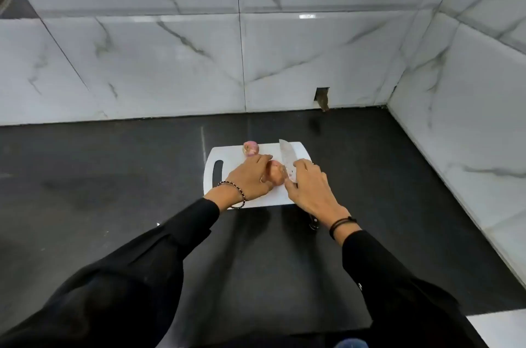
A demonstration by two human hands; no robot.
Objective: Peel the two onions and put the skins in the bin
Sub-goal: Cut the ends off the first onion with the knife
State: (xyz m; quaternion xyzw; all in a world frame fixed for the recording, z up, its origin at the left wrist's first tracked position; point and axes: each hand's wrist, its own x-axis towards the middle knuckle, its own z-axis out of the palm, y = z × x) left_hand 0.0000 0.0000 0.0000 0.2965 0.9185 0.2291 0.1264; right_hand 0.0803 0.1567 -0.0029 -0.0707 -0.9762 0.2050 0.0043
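A left hand (pixel 250 177) curls its fingers round one onion (pixel 275 176) on the single white cutting board (pixel 227 154). The right hand (pixel 310 191) grips one knife (pixel 286 154), blade against that onion. A second onion (pixel 251 147) lies apart at the board's far edge. Two black sleeves (pixel 142 262) stretch over the dark counter (pixel 113 177).

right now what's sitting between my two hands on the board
In the head view, one onion lies between the left hand and the right hand, which grips the knife.
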